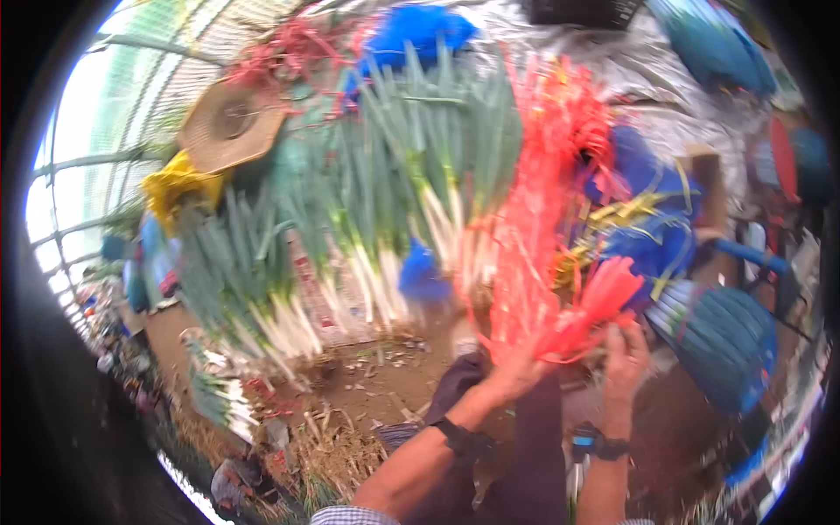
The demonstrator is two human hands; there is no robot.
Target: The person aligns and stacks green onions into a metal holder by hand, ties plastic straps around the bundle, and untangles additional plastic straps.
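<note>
A long bundle of bright red plastic strips (534,254) hangs down in front of me, its lower end fanned out to the right. My left hand (521,369) is closed around the bundle near that lower end. Beside it, my right hand (624,354) has its fingers curled against the edge of the fanned strips; motion blur hides the exact contact. Just left of the strips stand leeks (446,166) with white stalks and green tops, in a row. A small blue piece of plastic (423,273) lies against their stalks.
A straw hat (232,127) and a yellow bag (179,188) are at the upper left. Blue plastic with yellow strips (643,232) is to the right. Tied greenish-blue bundles (722,337) stand further right. Root scraps (337,446) litter the soil. A person (236,483) is low at left.
</note>
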